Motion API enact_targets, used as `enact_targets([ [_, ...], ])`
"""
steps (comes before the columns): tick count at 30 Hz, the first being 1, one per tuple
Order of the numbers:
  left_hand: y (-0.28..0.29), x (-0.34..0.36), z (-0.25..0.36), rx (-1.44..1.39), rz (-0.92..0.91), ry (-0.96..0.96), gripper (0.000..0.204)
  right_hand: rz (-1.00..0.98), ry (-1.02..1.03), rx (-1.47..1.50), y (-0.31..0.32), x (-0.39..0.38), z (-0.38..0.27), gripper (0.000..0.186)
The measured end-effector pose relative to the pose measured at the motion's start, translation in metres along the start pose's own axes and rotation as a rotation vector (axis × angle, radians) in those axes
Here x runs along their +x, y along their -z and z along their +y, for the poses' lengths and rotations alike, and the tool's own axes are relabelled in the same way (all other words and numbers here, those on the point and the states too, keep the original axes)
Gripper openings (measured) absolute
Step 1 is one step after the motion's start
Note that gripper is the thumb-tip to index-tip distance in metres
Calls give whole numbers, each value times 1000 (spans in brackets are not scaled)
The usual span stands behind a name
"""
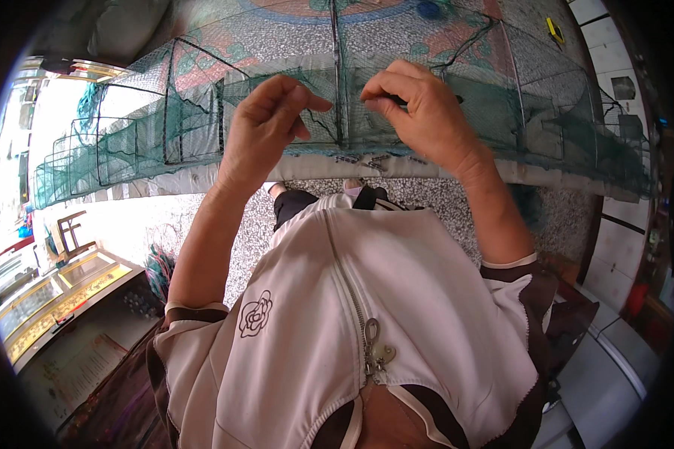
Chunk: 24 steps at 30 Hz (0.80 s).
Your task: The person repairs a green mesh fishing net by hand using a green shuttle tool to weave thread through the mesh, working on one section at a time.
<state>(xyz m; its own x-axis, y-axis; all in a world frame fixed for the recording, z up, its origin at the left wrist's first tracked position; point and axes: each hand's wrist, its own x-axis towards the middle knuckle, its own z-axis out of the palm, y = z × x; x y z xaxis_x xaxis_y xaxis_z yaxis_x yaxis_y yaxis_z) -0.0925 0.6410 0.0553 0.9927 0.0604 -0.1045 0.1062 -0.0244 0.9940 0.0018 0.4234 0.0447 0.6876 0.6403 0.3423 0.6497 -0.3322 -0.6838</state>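
The green net (pixel 550 123) is stretched across the upper frame. Beside its black rod (pixel 338 52), the left hand (pixel 266 116) is held with fingers loosely parted, the right hand (pixel 427 108) nearly pinched; whether anything is gripped cannot be told. Mesh snags are best avoided with small movements.
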Motion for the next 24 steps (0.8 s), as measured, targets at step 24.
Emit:
enact_targets([
  [24, -1, -7, -17, -393, -66, -272, 22, 242, 418, 553, -58, 37, -89, 8],
])
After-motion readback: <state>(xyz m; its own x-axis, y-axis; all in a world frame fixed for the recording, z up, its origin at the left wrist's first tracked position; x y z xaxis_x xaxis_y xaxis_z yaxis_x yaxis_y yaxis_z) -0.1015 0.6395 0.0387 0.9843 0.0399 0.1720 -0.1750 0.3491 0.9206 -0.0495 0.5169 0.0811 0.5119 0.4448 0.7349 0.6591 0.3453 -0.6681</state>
